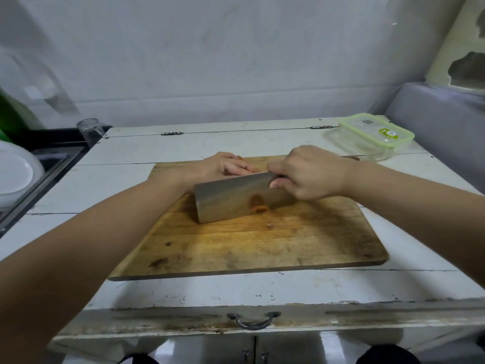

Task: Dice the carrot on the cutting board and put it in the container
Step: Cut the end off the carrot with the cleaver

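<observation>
early in the dicing, the right hand [309,174] gripped a broad steel cleaver [236,199] over the worn wooden cutting board [249,243], the left hand [220,166] pressed the mostly hidden orange carrot [258,206], and the lidded green-rimmed clear container [375,135] waited unfilled.

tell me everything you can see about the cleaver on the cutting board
The cleaver has a broad, rectangular, dull grey metal blade. Its edge is down on the wooden cutting board, tip pointing left. The right hand grips its mostly hidden handle. An orange carrot slice clings to the blade's near face.
</observation>
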Action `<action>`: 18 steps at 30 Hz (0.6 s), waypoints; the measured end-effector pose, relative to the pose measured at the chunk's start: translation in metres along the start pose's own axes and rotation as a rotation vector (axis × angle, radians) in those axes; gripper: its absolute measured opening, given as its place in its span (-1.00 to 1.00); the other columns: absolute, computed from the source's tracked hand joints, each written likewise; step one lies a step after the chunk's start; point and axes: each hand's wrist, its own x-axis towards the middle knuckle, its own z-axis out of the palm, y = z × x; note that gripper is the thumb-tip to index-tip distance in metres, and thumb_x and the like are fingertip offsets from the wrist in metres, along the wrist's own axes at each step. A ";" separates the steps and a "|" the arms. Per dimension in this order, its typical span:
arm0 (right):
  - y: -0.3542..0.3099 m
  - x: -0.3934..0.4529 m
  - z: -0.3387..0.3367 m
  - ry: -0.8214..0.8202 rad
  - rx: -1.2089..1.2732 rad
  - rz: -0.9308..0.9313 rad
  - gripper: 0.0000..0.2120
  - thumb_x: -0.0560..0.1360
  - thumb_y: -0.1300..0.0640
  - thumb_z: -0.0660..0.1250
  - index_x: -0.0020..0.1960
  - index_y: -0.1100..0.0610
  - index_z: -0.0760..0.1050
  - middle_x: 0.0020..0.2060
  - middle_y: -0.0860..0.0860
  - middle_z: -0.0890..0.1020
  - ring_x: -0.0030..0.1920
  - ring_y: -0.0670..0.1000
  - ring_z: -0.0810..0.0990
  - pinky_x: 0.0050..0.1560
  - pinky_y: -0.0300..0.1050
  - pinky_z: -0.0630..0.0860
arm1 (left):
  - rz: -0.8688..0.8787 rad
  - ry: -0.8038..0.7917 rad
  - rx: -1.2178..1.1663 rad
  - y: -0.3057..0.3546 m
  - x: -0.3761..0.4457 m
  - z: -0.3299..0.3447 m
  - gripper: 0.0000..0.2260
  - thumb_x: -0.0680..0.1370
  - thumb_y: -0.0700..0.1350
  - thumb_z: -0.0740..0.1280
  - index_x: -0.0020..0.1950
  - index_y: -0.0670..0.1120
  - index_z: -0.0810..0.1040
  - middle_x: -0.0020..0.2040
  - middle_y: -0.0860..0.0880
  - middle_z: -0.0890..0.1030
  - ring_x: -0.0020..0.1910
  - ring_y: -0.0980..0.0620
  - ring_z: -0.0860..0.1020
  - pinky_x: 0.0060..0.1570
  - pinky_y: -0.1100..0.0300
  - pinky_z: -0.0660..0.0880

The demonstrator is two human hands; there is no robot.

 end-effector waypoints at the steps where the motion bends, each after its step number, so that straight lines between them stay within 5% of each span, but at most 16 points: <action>1: -0.003 0.002 0.004 -0.001 0.000 -0.011 -0.83 0.62 -0.07 0.26 -0.03 0.01 0.48 -0.30 0.10 0.61 -0.18 0.24 0.59 -0.24 -0.05 0.29 | 0.047 0.009 -0.019 0.004 0.000 0.000 -0.74 0.55 0.15 0.28 0.13 0.52 0.54 0.31 0.40 0.44 0.50 0.01 0.28 0.56 -0.01 0.07; 4: -0.003 0.006 0.006 0.018 -0.003 -0.010 -0.83 0.62 -0.08 0.25 -0.02 0.00 0.50 -0.26 0.11 0.64 -0.16 0.23 0.60 -0.23 -0.06 0.28 | 0.014 0.015 -0.073 -0.002 0.000 0.002 -0.72 0.50 0.16 0.26 0.18 0.42 0.52 0.35 0.34 0.43 0.54 -0.04 0.25 0.56 -0.12 0.06; 8: -0.001 0.003 0.008 0.041 0.051 -0.001 -0.75 0.55 -0.15 0.18 -0.06 -0.01 0.51 -0.31 0.06 0.63 -0.21 0.19 0.60 -0.25 -0.07 0.29 | -0.028 0.022 -0.159 0.006 -0.006 0.001 -0.69 0.56 0.07 0.32 0.29 0.28 0.50 0.42 0.18 0.44 0.55 -0.03 0.23 0.55 0.00 0.08; 12: 0.012 -0.022 0.014 0.182 0.273 0.211 -0.71 0.52 -0.14 0.24 -0.14 0.07 0.54 -0.34 -0.03 0.63 -0.28 0.05 0.56 -0.24 -0.05 0.41 | -0.148 0.045 -0.364 0.012 -0.021 -0.003 -0.89 0.62 -0.18 0.37 0.09 0.02 0.56 0.05 0.02 0.57 0.00 0.19 0.53 0.06 0.28 0.46; 15: 0.026 -0.039 0.016 0.305 0.360 0.421 -0.72 0.57 -0.07 0.33 -0.20 0.10 0.49 -0.37 -0.01 0.56 -0.29 0.01 0.51 -0.24 -0.01 0.41 | -0.115 0.033 -0.025 0.013 -0.029 -0.004 -0.68 0.59 -0.23 0.33 0.30 0.06 0.57 0.29 0.04 0.57 0.26 0.11 0.51 0.34 0.15 0.43; 18: 0.036 -0.043 0.017 0.354 0.356 0.625 -0.66 0.59 -0.01 0.33 -0.29 0.07 0.36 -0.38 0.02 0.52 -0.25 0.12 0.49 -0.25 0.01 0.35 | -0.135 0.023 -0.109 0.028 -0.031 0.000 -0.54 0.53 -0.30 0.27 0.33 0.11 0.58 0.42 0.13 0.47 0.39 0.19 0.40 0.36 0.35 0.27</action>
